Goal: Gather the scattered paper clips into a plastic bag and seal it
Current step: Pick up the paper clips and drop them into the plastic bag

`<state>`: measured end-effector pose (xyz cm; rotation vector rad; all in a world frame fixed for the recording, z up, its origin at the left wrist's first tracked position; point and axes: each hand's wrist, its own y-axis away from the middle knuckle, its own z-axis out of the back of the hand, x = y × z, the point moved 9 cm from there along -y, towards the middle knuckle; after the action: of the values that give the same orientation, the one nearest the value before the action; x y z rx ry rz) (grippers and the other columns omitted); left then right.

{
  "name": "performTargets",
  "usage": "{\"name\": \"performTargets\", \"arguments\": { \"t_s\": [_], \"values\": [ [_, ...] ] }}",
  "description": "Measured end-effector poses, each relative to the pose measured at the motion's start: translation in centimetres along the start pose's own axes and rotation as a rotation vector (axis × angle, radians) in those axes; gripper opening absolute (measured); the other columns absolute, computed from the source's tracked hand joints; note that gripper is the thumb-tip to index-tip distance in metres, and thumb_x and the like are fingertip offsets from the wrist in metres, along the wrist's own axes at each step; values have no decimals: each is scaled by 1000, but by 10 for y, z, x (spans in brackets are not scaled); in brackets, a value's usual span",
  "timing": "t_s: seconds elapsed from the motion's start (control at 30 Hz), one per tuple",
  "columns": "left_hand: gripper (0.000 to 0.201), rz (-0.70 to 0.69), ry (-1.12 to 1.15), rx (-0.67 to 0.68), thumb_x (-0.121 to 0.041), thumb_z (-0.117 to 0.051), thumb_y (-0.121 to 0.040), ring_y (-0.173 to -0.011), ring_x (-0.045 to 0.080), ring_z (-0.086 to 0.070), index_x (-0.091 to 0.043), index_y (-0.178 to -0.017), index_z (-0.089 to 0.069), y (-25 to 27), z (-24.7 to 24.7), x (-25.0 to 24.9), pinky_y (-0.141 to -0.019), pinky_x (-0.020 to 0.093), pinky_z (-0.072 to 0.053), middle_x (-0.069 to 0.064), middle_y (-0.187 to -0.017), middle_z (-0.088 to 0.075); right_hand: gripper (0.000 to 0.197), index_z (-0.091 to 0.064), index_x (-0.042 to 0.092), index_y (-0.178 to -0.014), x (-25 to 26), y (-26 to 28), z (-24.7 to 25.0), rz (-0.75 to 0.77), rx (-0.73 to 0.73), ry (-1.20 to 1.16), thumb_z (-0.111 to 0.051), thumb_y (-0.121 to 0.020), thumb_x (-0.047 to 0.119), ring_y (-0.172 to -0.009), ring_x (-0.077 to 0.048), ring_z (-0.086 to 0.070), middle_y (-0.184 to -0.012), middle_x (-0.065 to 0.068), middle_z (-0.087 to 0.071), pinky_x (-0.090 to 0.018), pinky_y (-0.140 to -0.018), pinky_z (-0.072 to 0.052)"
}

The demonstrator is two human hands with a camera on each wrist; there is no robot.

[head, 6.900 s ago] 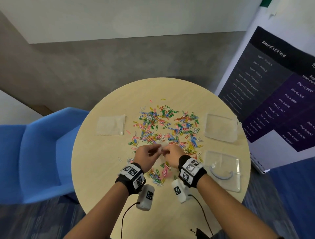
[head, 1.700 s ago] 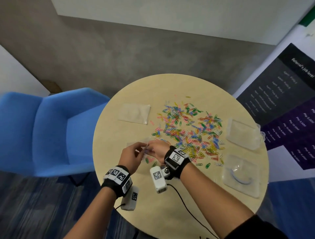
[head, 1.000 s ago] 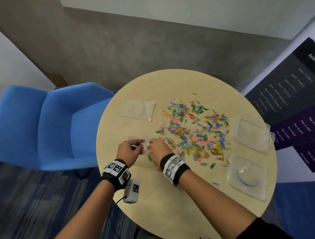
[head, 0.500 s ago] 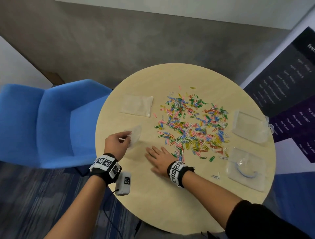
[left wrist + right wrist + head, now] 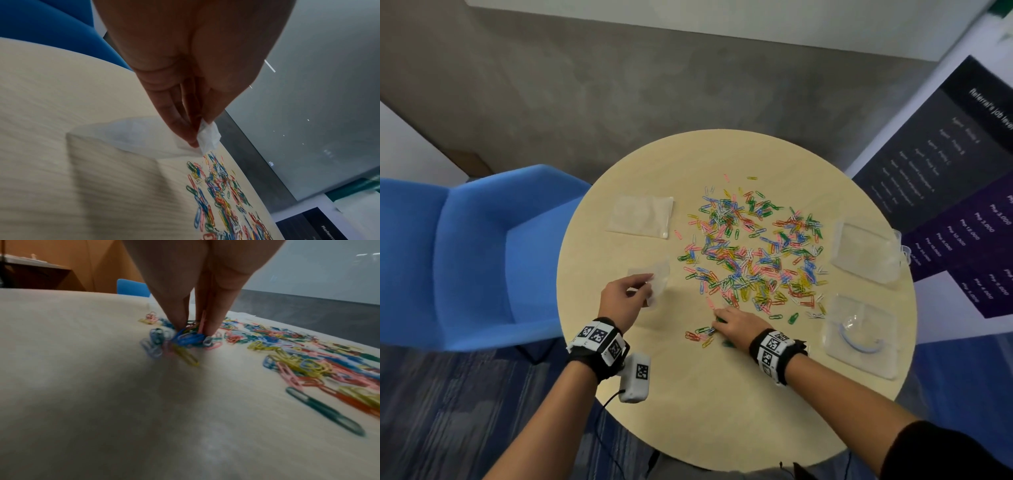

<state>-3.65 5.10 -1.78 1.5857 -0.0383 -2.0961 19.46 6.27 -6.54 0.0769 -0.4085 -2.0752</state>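
Note:
Many coloured paper clips (image 5: 751, 253) lie scattered over the middle of the round wooden table (image 5: 722, 394). My left hand (image 5: 625, 298) pinches the rim of a small clear plastic bag (image 5: 657, 284), held just above the table left of the pile; the left wrist view shows the bag (image 5: 131, 133) hanging open from my fingertips (image 5: 193, 139). My right hand (image 5: 736, 323) is at the near edge of the pile, fingers curled down on a small bunch of clips (image 5: 189, 337), pinching them between thumb and fingers (image 5: 211, 324).
A flat empty bag (image 5: 642, 216) lies at the far left of the table. Two more clear bags sit at the right, one (image 5: 864, 251) empty, one (image 5: 859, 335) holding a blue band. A blue chair (image 5: 465, 253) stands left, a poster (image 5: 945, 192) right.
My hands have parted: the left keeps the bag and lifted it leftward, while the right moved right to the pile's near edge and closed on clips. A small bunch now lies near it.

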Motion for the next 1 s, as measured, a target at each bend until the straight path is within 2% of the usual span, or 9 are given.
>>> {"name": "performTargets", "arguments": {
  "t_s": [0.07,0.17,0.23,0.37,0.5,0.57,0.67,0.83,1.0],
  "values": [
    [21,-3,0,18,-6,-63,-92,-75,24,-74,-17,-107,-73,1,-6,-4,-73,23,-58,-1,-84,-69,28,-66,4,-107,-9,-2,9,-59,37,1,-70,-80,1,-95,-28,-60,-105,-12,-64,-33,-70,-54],
    [22,-12,-16,49,-7,-62,-92,-72,22,-73,-15,-109,-73,1,-16,-12,-63,12,-52,0,-84,-68,34,-56,6,-128,-30,-6,6,-131,131,-4,-47,-95,10,-117,-34,-52,-129,-16,-53,-39,-94,-47],
    [22,-14,-15,63,-7,-62,-92,-70,19,-73,-15,-109,-73,1,-22,-15,-64,13,-53,1,-85,-68,36,-57,8,-128,-41,-6,8,-182,139,-68,-41,-97,17,-119,-33,-52,-133,-14,-52,-40,-99,-46],
    [22,0,-24,84,-8,-62,-92,-71,22,-74,-15,-109,-73,-3,-35,-17,-72,24,-58,1,-82,-69,22,-75,8,-104,-77,10,32,-509,-159,-481,-59,-89,12,-96,-21,-64,-106,-6,-70,-29,-89,-53],
    [22,-16,-61,131,-10,-62,-91,-70,20,-73,-16,-110,-73,-3,-52,-25,-81,36,-60,0,-79,-70,14,-77,8,-95,-118,50,25,-971,-435,-1146,-72,-82,8,-66,-6,-67,-84,-2,-74,-7,-54,-48],
    [23,-26,-77,154,-11,-62,-92,-68,16,-72,-16,-111,-73,-2,-62,-30,-81,35,-60,0,-79,-70,15,-75,-1,-97,-112,51,18,-1002,-490,-1565,-70,-83,1,-62,-11,-71,-85,-12,-74,-12,-54,-52],
    [23,-48,-92,184,-11,-62,-92,-63,12,-70,-16,-111,-73,1,-78,-37,-79,33,-60,-1,-76,-69,15,-69,-9,-96,-89,36,29,-899,-575,-2101,-65,-82,-10,-73,-22,-72,-91,-21,-71,-21,-67,-59],
    [21,-116,-114,226,-9,-63,-91,-62,17,-69,-22,-104,-72,4,-97,-49,-77,38,-60,-2,-75,-68,13,-68,-11,-95,-58,5,56,-770,-562,-2193,-63,-83,-12,-70,-20,-71,-80,-16,-73,-21,-66,-59],
    [13,-166,-66,204,-12,-64,-92,-63,23,-70,-23,-97,-70,4,-92,-59,-72,39,-61,0,-75,-68,11,-69,-9,-92,-53,-5,40,-911,-601,-2190,-64,-82,-11,-73,-24,-71,-89,-23,-70,-22,-65,-58]
  ]
}}
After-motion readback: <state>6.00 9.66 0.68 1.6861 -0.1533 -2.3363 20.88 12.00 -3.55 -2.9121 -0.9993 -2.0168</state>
